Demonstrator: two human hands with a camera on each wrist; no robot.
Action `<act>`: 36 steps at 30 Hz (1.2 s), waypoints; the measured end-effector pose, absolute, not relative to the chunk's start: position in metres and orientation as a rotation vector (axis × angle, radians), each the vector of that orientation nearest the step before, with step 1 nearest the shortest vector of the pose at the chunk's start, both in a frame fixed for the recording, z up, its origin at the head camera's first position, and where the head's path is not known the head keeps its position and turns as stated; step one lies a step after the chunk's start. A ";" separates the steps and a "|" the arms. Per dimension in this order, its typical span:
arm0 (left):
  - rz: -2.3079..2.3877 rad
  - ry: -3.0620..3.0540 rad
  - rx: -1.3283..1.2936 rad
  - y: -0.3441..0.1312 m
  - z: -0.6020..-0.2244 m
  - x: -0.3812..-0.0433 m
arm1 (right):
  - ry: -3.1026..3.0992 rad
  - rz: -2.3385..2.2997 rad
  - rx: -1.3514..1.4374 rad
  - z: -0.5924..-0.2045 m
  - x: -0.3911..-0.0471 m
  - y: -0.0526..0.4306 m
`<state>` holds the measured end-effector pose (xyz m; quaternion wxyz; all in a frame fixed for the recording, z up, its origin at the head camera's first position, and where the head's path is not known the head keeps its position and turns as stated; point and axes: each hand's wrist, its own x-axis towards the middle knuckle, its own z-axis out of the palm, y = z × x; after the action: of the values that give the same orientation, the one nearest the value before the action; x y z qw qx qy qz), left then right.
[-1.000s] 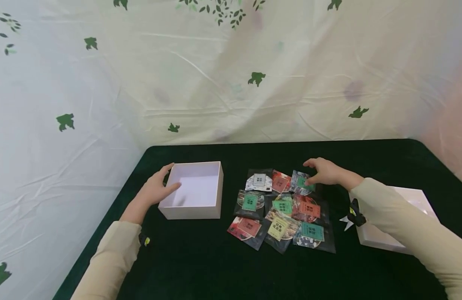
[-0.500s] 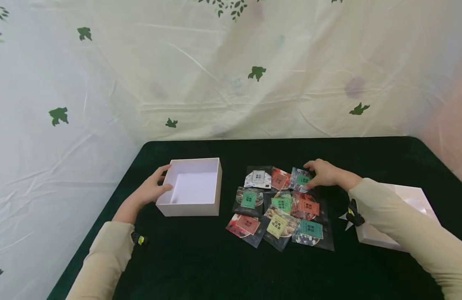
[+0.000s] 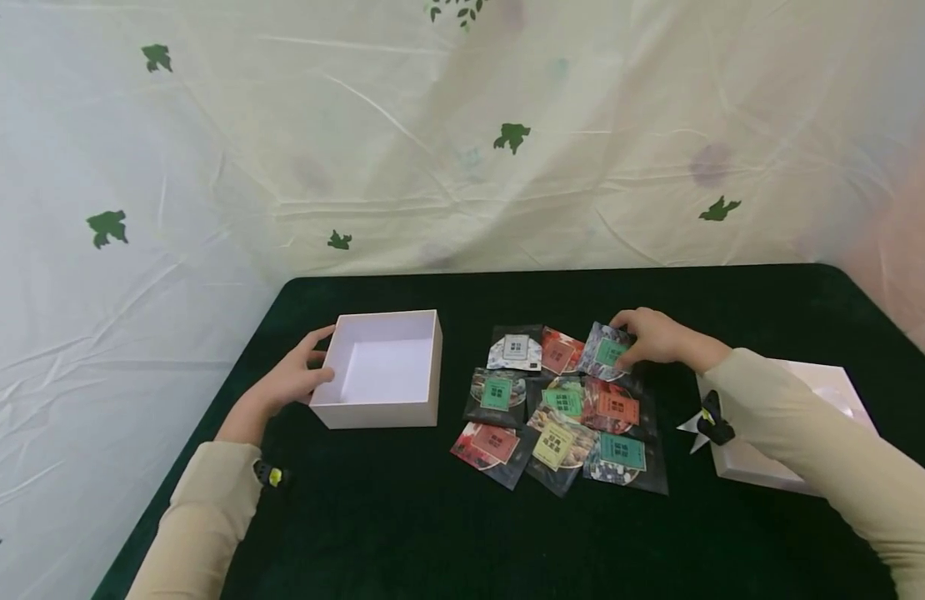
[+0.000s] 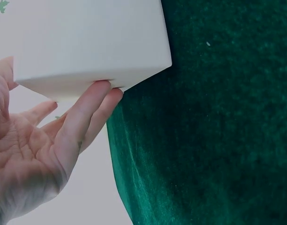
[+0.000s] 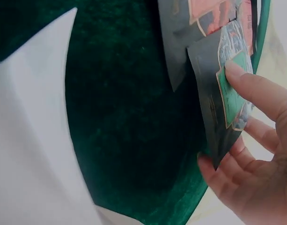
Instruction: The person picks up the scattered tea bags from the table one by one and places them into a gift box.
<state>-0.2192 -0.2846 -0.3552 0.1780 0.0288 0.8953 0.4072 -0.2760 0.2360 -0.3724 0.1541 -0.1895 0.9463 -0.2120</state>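
My left hand (image 3: 288,385) rests its fingertips against the left side of an open white box (image 3: 437,371). In the left wrist view, two fairly straight fingers (image 4: 89,103) touch the box's underside edge, and the thumb is partly cut off. The right hand (image 3: 667,340) pinches a dark packet with a green label (image 3: 611,352), lifting its right side. The right wrist view puts the thumb (image 5: 260,89) on the label of that packet (image 5: 231,105), with the other fingers behind it. Several similar packets (image 3: 552,446) with red, yellow, green and white labels lie overlapping beside it.
A white box lid (image 3: 762,467) lies at the right, partly under my right forearm, with a pale ribbon end (image 3: 691,425) at its left. Dark green cloth (image 3: 432,525) covers the table. A leaf-printed white curtain (image 3: 402,167) hangs behind.
The right thumb and fingers have closed on the green-labelled packet and raised its edge. My left hand has slid slightly left, its thumb moving from over the box's opening to its left side.
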 end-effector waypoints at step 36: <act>1.256 2.417 0.094 -0.288 -0.357 -0.219 | 2.558 -1.032 -0.374 -0.341 -0.269 0.261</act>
<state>-0.2191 -0.2882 -0.3572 0.2065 0.0338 0.8678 0.4508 -0.2692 0.2614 -0.3410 0.1780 -0.1323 0.9043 -0.3648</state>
